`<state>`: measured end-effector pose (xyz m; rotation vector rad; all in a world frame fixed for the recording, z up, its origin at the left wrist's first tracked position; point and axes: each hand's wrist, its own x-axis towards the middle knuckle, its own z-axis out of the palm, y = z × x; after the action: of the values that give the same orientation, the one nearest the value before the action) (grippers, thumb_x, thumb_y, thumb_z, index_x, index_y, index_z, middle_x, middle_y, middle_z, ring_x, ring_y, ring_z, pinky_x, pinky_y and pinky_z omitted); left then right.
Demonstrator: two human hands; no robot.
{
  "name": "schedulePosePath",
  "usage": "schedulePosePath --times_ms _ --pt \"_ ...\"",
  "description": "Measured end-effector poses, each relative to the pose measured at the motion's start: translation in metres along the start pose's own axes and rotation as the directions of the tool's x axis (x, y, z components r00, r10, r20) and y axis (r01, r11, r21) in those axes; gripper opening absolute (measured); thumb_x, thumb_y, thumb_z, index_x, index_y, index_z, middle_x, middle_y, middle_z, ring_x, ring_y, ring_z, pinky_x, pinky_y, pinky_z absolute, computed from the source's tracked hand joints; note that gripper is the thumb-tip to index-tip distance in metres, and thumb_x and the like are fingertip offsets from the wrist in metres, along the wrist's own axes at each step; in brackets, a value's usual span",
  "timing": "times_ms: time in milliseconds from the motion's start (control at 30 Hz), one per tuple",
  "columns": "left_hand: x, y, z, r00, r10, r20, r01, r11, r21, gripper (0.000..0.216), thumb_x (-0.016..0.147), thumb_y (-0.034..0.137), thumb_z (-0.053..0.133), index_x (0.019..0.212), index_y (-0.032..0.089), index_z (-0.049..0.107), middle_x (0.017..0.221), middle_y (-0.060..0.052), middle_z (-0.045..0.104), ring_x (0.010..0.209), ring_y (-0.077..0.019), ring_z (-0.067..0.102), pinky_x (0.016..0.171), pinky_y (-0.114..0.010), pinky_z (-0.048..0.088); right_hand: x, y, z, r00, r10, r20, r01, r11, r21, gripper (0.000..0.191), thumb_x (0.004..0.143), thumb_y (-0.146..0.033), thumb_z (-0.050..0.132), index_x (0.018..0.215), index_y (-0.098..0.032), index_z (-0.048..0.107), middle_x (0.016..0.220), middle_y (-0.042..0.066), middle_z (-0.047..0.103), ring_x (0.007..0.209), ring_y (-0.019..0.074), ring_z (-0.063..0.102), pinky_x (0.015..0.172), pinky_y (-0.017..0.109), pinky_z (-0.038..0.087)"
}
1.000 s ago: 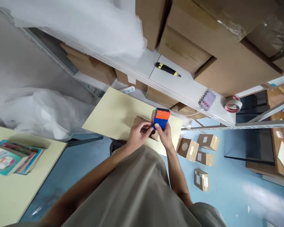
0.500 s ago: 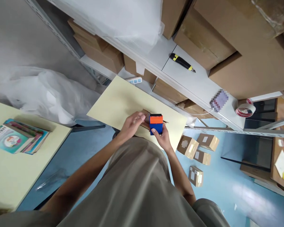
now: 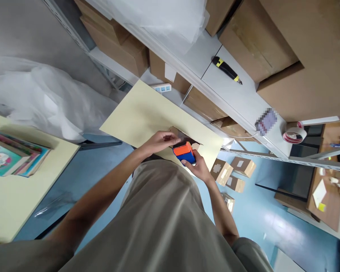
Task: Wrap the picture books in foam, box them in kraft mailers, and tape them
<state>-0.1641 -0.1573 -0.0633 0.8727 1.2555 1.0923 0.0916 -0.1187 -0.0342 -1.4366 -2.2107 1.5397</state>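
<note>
My right hand (image 3: 197, 165) is wrapped around a blue-and-orange tape dispenser (image 3: 184, 152) with a dark front edge. It holds the dispenser tilted, low over the near side of a small brown cardboard box (image 3: 197, 138). The box lies on the pale yellow tabletop (image 3: 138, 109), partly hidden by my hands and the dispenser. My left hand (image 3: 161, 141) reaches in from the left, its fingers stretched out and lying against the box's left end, close to the dispenser's front. Whether its fingertips touch the dispenser is not clear.
Behind the table, a grey shelf holds a black-and-yellow utility knife (image 3: 227, 70), a tape roll (image 3: 294, 134) and large cartons (image 3: 260, 41). Books (image 3: 17, 153) lie on another table at left. Several small boxes (image 3: 243, 166) sit on the blue floor at right.
The dispenser has tipped forward and come down toward the box, turning slightly left. My left hand has moved right and settled against the box's left end. The camera view has shifted a little.
</note>
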Motion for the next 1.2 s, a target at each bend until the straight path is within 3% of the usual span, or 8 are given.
schedulePosePath --times_ms 233,400,567,700,833,967,1067,1200 --pt "-0.002 -0.017 -0.005 0.999 0.029 -0.027 -0.030 0.999 -0.021 0.054 0.085 0.074 0.081 0.090 0.021 0.081 0.088 -0.007 0.079 0.083 -0.0231 0.073 0.076 -0.034 0.059 0.007 -0.009 -0.014 0.998 -0.010 0.067 0.019 0.991 -0.135 0.046 0.092 -0.067 0.075 0.108 -0.025 0.063 0.084 0.000 0.071 0.071 0.0211 0.064 0.066 0.032 0.051" --pt "0.000 -0.048 -0.001 0.978 -0.015 -0.210 0.014 1.000 -0.007 0.051 0.086 0.071 0.078 0.088 0.020 0.081 0.089 -0.007 0.081 0.083 -0.0232 0.073 0.077 -0.034 0.059 0.017 -0.017 -0.013 0.992 0.042 0.119 -0.018 0.979 -0.201 0.049 0.098 -0.076 0.064 0.094 -0.027 0.060 0.073 0.000 0.066 0.066 0.0230 0.066 0.061 0.032 0.047" --pt "0.001 -0.079 -0.004 0.921 -0.083 -0.381 0.045 0.993 -0.106 0.050 0.082 0.070 0.082 0.088 0.020 0.082 0.088 -0.008 0.082 0.082 -0.0237 0.073 0.076 -0.035 0.060 0.023 -0.039 -0.029 0.970 0.133 0.205 -0.081 0.966 -0.244 0.052 0.099 -0.079 0.065 0.090 -0.027 0.061 0.074 0.002 0.072 0.066 0.0236 0.072 0.056 0.031 0.049" --pt "0.011 -0.105 -0.035 0.795 -0.155 -0.586 0.080 0.985 -0.152 0.046 0.081 0.064 0.084 0.088 0.019 0.081 0.086 -0.008 0.080 0.077 -0.0204 0.070 0.071 -0.032 0.057 0.017 -0.065 -0.065 0.935 0.249 0.254 -0.156 0.929 -0.336 0.056 0.097 -0.078 0.068 0.080 -0.026 0.060 0.068 0.002 0.072 0.060 0.0214 0.070 0.051 0.029 0.047" --pt "0.032 -0.130 -0.048 0.814 -0.170 -0.556 0.112 0.984 -0.136 0.038 0.078 0.057 0.086 0.083 0.019 0.080 0.082 -0.007 0.080 0.076 -0.0196 0.067 0.070 -0.030 0.054 0.013 -0.087 -0.079 0.921 0.323 0.216 -0.252 0.920 -0.301 0.056 0.098 -0.078 0.067 0.079 -0.026 0.060 0.065 0.002 0.073 0.054 0.0220 0.070 0.047 0.030 0.048" --pt "0.051 -0.149 -0.033 0.806 -0.215 -0.551 0.125 0.972 -0.198 0.033 0.078 0.052 0.084 0.080 0.019 0.077 0.082 -0.007 0.078 0.076 -0.0190 0.065 0.071 -0.031 0.052 0.022 -0.095 -0.066 0.921 0.329 0.209 -0.288 0.936 -0.205 0.054 0.093 -0.078 0.073 0.087 -0.025 0.064 0.069 0.002 0.076 0.056 0.0243 0.075 0.048 0.031 0.054" --pt "0.059 -0.161 -0.022 0.795 -0.262 -0.547 0.146 0.958 -0.246 0.032 0.077 0.051 0.083 0.078 0.020 0.076 0.080 -0.006 0.077 0.076 -0.0197 0.065 0.072 -0.031 0.051 0.030 -0.095 -0.053 0.939 0.284 0.196 -0.235 0.942 -0.240 0.055 0.094 -0.079 0.071 0.086 -0.025 0.064 0.069 0.002 0.076 0.057 0.0238 0.076 0.049 0.030 0.054" --pt "0.065 -0.175 -0.011 0.810 -0.229 -0.540 0.145 0.970 -0.194 0.031 0.081 0.051 0.080 0.078 0.020 0.076 0.082 -0.008 0.076 0.078 -0.0209 0.065 0.075 -0.033 0.051 0.038 -0.089 -0.043 0.950 0.251 0.187 -0.200 0.946 -0.256 0.058 0.097 -0.081 0.066 0.082 -0.025 0.062 0.067 0.002 0.075 0.054 0.0214 0.074 0.048 0.028 0.051"
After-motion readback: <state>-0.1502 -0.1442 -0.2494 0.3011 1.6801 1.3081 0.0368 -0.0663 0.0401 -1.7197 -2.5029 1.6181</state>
